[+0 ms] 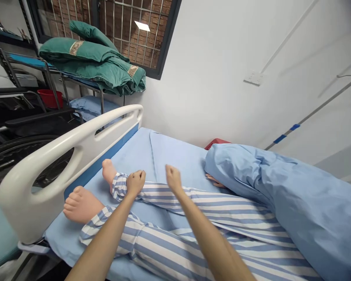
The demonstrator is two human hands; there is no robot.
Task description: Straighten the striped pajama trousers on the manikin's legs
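Observation:
A figure with smooth, doll-like feet lies on the bed in blue-and-white striped trousers (169, 238). My left hand (136, 182) is closed in a fist at the far lower leg, just above the ankle; whether it touches the cloth I cannot tell. Over the shin of that same leg my right hand (173, 178) is also a fist, with no object showing in it. The far foot (108, 171) points up beyond my left hand. Closer to me, the near foot (82, 206) rests with its toes towards the footboard.
A cream footboard (61, 142) closes the bed's left end. To the right a light-blue quilt (280, 183) covers the figure, whose fingers (215, 180) stick out beneath it. Green folded bedding (96, 62) lies by the window. A wheelchair (26, 136) stands at left.

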